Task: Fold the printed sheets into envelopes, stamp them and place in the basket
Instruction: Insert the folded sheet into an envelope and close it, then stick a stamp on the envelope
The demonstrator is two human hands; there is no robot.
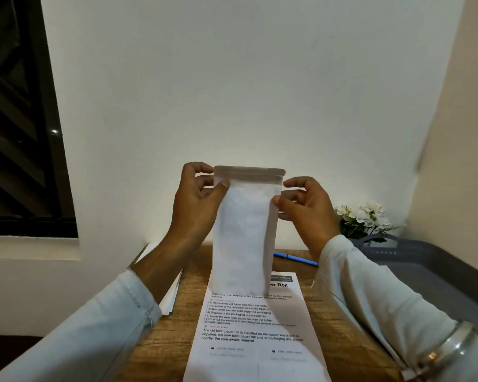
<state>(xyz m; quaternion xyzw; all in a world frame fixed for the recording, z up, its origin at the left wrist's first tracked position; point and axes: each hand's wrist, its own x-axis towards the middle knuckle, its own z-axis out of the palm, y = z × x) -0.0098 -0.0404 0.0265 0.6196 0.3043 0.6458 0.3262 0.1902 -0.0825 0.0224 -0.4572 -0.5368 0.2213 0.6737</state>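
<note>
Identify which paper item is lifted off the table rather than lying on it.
The white envelope, held upright by the left hand and right hand. The printed sheet and paper stack lie flat on the table.

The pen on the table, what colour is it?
Blue. The pen shows in the head view, behind the right hand.

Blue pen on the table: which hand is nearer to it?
Right. The right hand holds the envelope directly above the blue pen, in the image; the left hand grips the envelope's opposite edge, farther left.
</note>
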